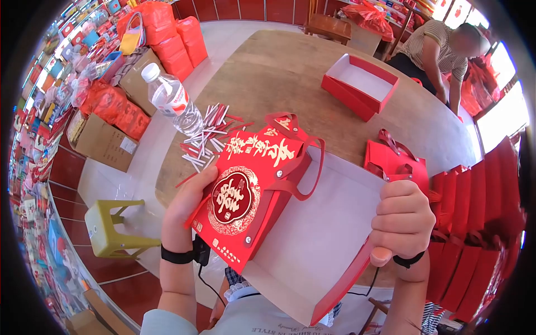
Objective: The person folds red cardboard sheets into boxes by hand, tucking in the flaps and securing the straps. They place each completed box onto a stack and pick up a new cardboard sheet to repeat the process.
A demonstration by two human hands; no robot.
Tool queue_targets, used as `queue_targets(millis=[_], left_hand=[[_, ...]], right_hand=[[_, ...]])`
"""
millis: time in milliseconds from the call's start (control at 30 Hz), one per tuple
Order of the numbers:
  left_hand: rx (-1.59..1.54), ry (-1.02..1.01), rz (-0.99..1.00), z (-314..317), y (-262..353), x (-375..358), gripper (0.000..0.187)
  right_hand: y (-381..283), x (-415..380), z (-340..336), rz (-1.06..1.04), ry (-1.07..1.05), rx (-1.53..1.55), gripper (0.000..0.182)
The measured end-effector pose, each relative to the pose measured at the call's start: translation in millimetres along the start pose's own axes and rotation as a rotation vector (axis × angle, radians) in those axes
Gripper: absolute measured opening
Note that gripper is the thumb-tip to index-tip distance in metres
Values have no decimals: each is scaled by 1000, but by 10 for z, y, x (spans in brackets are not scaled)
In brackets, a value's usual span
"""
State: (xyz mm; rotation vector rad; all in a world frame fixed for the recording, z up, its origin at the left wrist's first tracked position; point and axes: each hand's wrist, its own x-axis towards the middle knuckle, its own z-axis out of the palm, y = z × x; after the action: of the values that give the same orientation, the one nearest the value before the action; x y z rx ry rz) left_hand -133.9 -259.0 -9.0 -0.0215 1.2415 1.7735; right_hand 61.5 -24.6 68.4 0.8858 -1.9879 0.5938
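A red gift box printed with gold characters [231,198] is tilted in front of me, with red ribbon handles [312,184] on its edge. My left hand [192,195] grips its printed left side. An open box tray with a white inside [318,223] lies against it on the right. My right hand [403,220] is closed in a fist at the tray's right wall, its fingers curled round the edge. Behind the printed box, part of another red box with a handle [285,124] shows.
On the wooden table [251,78] are a water bottle [173,100], scattered red and white strips [215,134], stacked open red boxes [360,84] and a red bag [396,162]. Red bags [474,201] crowd the right. A person [438,56] bends at the back right. A green stool [114,229] stands left.
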Motion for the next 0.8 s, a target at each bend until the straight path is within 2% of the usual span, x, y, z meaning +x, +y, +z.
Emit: queue_targets(millis=[167, 267, 333, 400, 467, 500, 567, 633, 667, 733, 767, 800], left_hand=[[10, -42, 10, 56, 13, 0, 36], [40, -36, -97, 77, -8, -6, 38], [166, -158, 6, 158, -25, -43, 39], [189, -167, 3, 219, -19, -98, 40], [81, -269, 4, 379, -23, -164, 44], [122, -339, 12, 402, -62, -156, 47], [120, -353, -31, 492, -104, -203, 49], [118, -354, -46, 506, -141, -198, 49], [95, -350, -40, 509, -156, -191, 49], [71, -348, -37, 515, -184, -175, 49], [74, -329, -11, 519, -199, -166, 49], [77, -308, 15, 519, -218, -155, 48]], right_hand=[[0, -19, 28, 14, 37, -16, 43], [52, -47, 47, 65, -27, 6, 42], [118, -92, 132, 50, -76, -14, 41], [112, -152, 162, 85, -142, -47, 36], [80, -151, 283, 70, 49, -375, 29], [103, -190, 339, 68, 117, -432, 20], [172, -215, 419, 96, 194, -440, 22], [197, -266, 441, 180, 315, -463, 37], [205, -262, 427, 182, 316, -469, 37], [221, -224, 378, 327, 295, -408, 40], [159, -194, 295, 367, 120, -530, 40], [180, -226, 294, 369, 119, -533, 40]])
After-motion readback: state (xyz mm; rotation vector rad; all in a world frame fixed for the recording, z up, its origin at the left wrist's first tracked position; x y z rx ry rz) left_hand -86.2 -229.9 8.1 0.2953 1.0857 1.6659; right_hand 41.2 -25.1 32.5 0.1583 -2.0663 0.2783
